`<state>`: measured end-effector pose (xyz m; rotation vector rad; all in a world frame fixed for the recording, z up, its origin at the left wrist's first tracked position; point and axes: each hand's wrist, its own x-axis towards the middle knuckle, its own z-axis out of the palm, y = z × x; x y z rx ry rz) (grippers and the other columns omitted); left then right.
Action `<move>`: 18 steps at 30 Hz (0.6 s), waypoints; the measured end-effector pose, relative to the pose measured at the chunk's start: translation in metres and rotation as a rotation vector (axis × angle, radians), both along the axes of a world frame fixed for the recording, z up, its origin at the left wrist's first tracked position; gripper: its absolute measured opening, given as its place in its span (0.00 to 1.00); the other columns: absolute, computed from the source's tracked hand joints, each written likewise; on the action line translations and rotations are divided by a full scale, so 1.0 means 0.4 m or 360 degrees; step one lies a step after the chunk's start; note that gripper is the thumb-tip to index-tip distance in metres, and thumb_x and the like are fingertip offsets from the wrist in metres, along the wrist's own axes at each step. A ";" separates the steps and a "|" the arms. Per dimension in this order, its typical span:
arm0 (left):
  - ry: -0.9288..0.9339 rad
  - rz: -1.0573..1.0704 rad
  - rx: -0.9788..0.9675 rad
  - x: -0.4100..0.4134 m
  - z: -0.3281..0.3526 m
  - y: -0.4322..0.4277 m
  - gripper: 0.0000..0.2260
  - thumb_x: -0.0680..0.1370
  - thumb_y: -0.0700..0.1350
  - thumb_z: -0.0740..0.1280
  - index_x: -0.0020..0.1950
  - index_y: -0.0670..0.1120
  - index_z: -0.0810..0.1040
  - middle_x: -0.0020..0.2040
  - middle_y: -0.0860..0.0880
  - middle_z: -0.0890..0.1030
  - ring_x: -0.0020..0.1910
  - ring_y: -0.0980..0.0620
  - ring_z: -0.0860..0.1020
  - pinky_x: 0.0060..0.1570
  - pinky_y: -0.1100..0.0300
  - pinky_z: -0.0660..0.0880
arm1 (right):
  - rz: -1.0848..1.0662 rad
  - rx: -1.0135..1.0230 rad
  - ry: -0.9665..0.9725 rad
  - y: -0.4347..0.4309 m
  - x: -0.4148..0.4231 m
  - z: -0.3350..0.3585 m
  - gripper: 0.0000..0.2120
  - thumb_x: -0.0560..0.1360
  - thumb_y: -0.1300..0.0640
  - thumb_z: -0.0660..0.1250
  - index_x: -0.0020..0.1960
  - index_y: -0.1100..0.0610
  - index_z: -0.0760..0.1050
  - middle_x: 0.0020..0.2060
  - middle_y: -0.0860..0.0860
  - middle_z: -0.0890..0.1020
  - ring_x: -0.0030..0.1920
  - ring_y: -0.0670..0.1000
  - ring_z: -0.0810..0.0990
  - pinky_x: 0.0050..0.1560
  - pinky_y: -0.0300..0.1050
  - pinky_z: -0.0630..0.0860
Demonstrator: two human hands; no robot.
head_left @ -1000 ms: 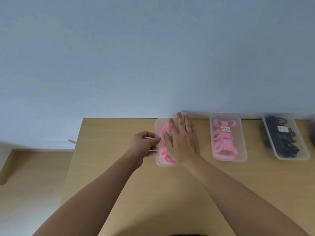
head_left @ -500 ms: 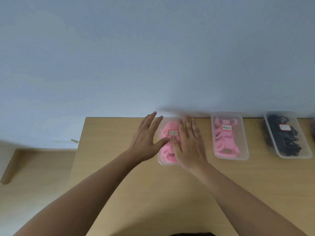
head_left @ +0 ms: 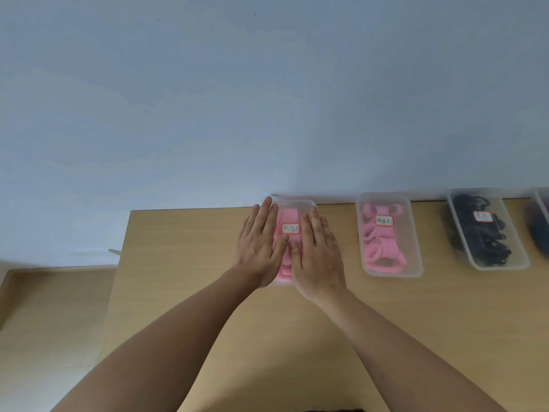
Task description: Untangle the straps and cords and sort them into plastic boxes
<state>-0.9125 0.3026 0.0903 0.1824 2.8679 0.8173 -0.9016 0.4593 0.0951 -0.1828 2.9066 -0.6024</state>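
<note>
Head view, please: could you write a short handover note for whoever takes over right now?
Left hand: open, fingers straight, flat on the leftmost box. Right hand: the same, beside it.
Things: that box holds pink straps. A second box of pink straps and a box of black cords stand to its right along the back of the table, each labelled. A fourth box is cut off by the frame edge.
Done: all straps and cords in view lie in boxes.
Left: probably only seating this lid; check the cut-off box.

Light wooden counter (head_left: 184, 292), pale blue wall (head_left: 267, 99) behind the counter, tan floor (head_left: 53, 316) left of the counter
</note>
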 end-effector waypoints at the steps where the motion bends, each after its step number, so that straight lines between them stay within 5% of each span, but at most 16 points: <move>1: -0.0026 0.0001 -0.0020 -0.012 0.005 0.001 0.37 0.80 0.64 0.39 0.84 0.45 0.47 0.82 0.54 0.40 0.84 0.49 0.42 0.82 0.49 0.46 | -0.0010 0.0006 -0.0015 -0.002 -0.008 0.002 0.31 0.83 0.44 0.42 0.82 0.57 0.46 0.81 0.51 0.41 0.81 0.55 0.45 0.79 0.54 0.51; 5: 0.0004 -0.0032 -0.0100 -0.007 0.033 -0.006 0.35 0.82 0.64 0.44 0.84 0.48 0.49 0.82 0.55 0.39 0.83 0.50 0.40 0.82 0.48 0.47 | 0.0008 0.0080 -0.0072 -0.001 -0.018 0.016 0.30 0.84 0.45 0.45 0.82 0.55 0.43 0.81 0.50 0.38 0.81 0.56 0.41 0.80 0.53 0.48; 9: 0.0257 -0.0180 -0.0078 0.089 0.047 -0.044 0.33 0.81 0.66 0.54 0.83 0.51 0.61 0.84 0.50 0.54 0.83 0.46 0.50 0.78 0.49 0.53 | -0.0008 -0.0138 0.0097 0.021 0.017 0.041 0.27 0.85 0.50 0.50 0.82 0.55 0.51 0.82 0.53 0.46 0.81 0.55 0.45 0.80 0.52 0.49; 12: 0.0045 -0.0227 -0.0162 0.130 0.036 -0.079 0.37 0.78 0.71 0.53 0.84 0.54 0.58 0.83 0.57 0.48 0.84 0.49 0.46 0.80 0.48 0.52 | -0.0063 -0.0173 0.0146 0.037 0.090 0.042 0.27 0.83 0.50 0.54 0.81 0.56 0.56 0.81 0.53 0.54 0.81 0.55 0.52 0.79 0.51 0.53; 18: -0.0172 -0.0143 -0.0143 0.130 0.030 -0.074 0.36 0.80 0.65 0.64 0.84 0.57 0.53 0.81 0.63 0.44 0.84 0.50 0.50 0.80 0.50 0.55 | 0.0043 0.0013 -0.0247 0.061 0.108 0.038 0.32 0.84 0.40 0.49 0.82 0.48 0.41 0.80 0.44 0.39 0.81 0.53 0.44 0.79 0.49 0.50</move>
